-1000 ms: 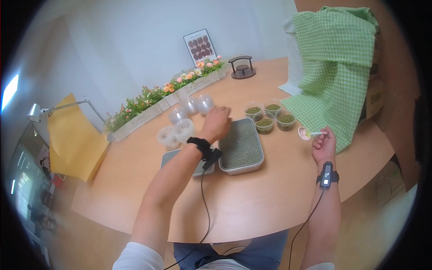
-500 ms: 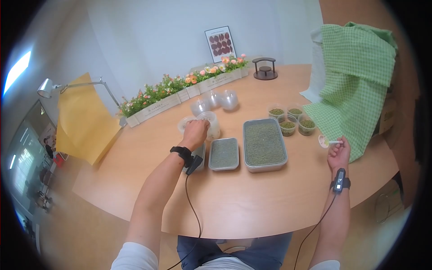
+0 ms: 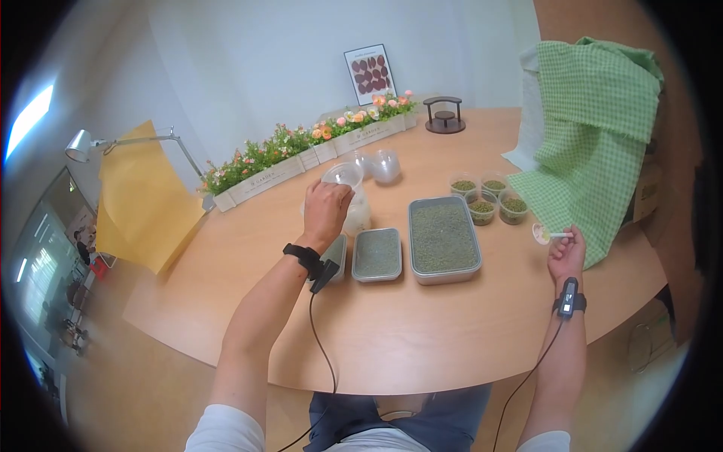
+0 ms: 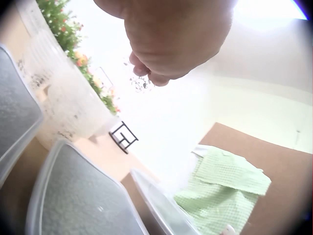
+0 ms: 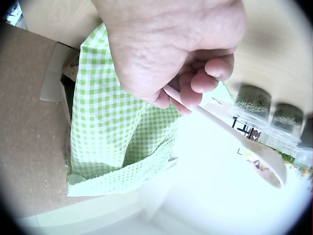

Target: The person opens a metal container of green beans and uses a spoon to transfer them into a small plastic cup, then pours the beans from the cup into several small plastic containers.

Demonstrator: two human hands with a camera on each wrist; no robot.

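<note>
In the head view, the left hand [image 3: 326, 215] pinches the rim of a clear plastic cup [image 3: 343, 174], raised over a cluster of similar cups [image 3: 357, 217]. Fingertips in the left wrist view are beside a faint dark print, while the cup's outline is washed out. The right hand [image 3: 566, 258] grips the handle of a white spoon [image 3: 541, 234] beside the green checked cloth [image 3: 591, 135]. A picture-like pattern shows in the spoon's bowl [image 5: 266, 166]. Below the left hand are a small grey-green filled container [image 3: 377, 255] and another [image 3: 338, 260], partly covered by the hand.
A larger filled container [image 3: 444, 237] stands mid-table, with several cups of green pellets [image 3: 481, 207] behind its right side. More clear cups [image 3: 386, 167] stand near the flower planters [image 3: 263, 185]. A dark wooden stand [image 3: 444, 119] is at the back; yellow paper [image 3: 147, 203] is left.
The left hand moved left from beside the large container to the cups, then slightly up and away with one cup. The right hand keeps its grip on the spoon. The head view has shifted.
</note>
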